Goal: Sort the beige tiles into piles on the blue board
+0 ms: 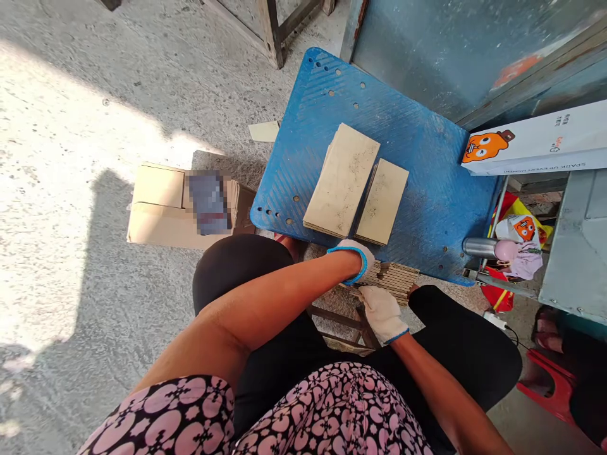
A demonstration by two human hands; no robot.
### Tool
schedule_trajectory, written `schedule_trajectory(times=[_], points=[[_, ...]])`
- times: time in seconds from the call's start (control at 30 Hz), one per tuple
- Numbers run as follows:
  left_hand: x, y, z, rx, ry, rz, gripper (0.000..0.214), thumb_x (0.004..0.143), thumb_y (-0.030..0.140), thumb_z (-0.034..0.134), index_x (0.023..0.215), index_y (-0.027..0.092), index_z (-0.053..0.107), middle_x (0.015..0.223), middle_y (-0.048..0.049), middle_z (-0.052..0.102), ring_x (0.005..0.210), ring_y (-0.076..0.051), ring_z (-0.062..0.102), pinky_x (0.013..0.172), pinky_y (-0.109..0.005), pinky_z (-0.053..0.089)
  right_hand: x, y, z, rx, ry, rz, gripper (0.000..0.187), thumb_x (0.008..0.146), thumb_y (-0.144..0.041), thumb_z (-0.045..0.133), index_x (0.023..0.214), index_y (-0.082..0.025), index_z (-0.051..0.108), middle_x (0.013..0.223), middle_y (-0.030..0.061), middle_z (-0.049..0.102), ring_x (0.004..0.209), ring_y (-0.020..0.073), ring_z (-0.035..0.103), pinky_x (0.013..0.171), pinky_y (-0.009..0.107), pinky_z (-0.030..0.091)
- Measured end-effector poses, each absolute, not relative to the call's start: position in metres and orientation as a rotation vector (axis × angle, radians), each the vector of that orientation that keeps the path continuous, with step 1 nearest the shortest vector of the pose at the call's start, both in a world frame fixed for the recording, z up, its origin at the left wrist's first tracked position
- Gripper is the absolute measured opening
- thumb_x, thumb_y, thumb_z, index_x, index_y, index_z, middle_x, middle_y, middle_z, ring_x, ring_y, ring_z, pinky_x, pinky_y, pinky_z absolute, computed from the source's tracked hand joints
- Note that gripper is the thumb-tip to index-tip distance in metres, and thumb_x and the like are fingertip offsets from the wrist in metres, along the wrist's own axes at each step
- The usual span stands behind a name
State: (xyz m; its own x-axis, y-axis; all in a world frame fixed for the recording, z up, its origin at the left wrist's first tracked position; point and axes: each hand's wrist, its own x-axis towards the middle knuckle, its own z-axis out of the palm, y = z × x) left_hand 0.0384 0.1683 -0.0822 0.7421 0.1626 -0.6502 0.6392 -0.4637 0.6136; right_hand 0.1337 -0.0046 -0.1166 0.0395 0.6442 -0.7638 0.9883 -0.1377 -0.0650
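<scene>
Bundle of thin tan wooden slats half hidden below the blue plastic worktop edge, left hand and right hand, both white-gloved, grip clenched on its near end

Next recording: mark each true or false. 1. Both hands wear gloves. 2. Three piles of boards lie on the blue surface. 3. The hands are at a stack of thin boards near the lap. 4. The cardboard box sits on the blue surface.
1. True: the left hand and the right hand wear white gloves.
2. False: two piles lie side by side on the blue surface.
3. True: both hands are at the stack of thin boards.
4. False: the cardboard box sits on the concrete floor, left of it.
</scene>
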Motion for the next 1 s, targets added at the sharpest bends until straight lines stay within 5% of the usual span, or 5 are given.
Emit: schedule_trajectory(times=[0.17,0.43,0.63,0.8,1.0], points=[[0.036,0.171,-0.076,2.022,0.405,-0.888,0.013,0.066,0.018,0.072,0.077,0.014,0.077,0.08,-0.014,0.074,0.078,-0.03,0.066,0.081,-0.044,0.052,0.169,0.013,-0.071,2.06,1.582,-1.055,0.031,0.093,-0.02,0.049,0.112,-0.026,0.071,0.111,0.0035,0.073,0.104,0.0217,0.064,0.087,0.03,0.046],[0.043,0.185,-0.07,1.986,0.298,-0.55,0.026,0.08,0.033,0.059,0.082,0.014,0.077,0.077,-0.0125,0.073,0.067,-0.02,0.063,0.062,-0.028,0.045,0.229,0.058,-0.017,2.464,1.593,-1.297,0.024,0.083,-0.033,0.06,0.098,-0.024,0.075,0.104,0.0016,0.074,0.097,0.0211,0.066,0.093,0.036,0.05],[0.045,0.205,-0.061,1.831,0.544,-0.363,0.035,0.084,0.039,0.054,0.064,0.014,0.07,0.056,-0.0047,0.063,0.056,-0.014,0.057,0.054,-0.024,0.04,0.227,0.048,-0.033,3.419,1.443,-1.011,0.087,0.074,-0.051,0.072,0.147,-0.018,0.039,0.14,0.0161,0.055,0.125,0.0266,0.057,0.106,0.047,0.044],[0.045,0.212,-0.056,1.471,0.67,-0.341,0.032,0.083,0.034,0.057,0.058,0.014,0.062,0.05,-0.0031,0.059,0.048,-0.012,0.056,0.051,-0.022,0.045,0.185,0.026,-0.063,3.151,1.182,-1.258,0.118,0.069,-0.052,0.077,0.159,-0.02,0.007,0.153,0.0203,0.039,0.137,0.0316,0.046,0.106,0.048,0.043],[0.046,0.206,-0.064,1.234,0.813,-0.18,0.021,0.081,0.028,0.061,0.072,0.011,0.068,0.065,-0.0048,0.068,0.054,-0.013,0.062,0.05,-0.021,0.048,0.146,0.043,-0.078,3.03,1.254,-0.846,0.131,0.062,-0.052,0.081,0.159,-0.016,0.001,0.161,0.0224,0.019,0.146,0.0384,0.026,0.113,0.051,0.034]])
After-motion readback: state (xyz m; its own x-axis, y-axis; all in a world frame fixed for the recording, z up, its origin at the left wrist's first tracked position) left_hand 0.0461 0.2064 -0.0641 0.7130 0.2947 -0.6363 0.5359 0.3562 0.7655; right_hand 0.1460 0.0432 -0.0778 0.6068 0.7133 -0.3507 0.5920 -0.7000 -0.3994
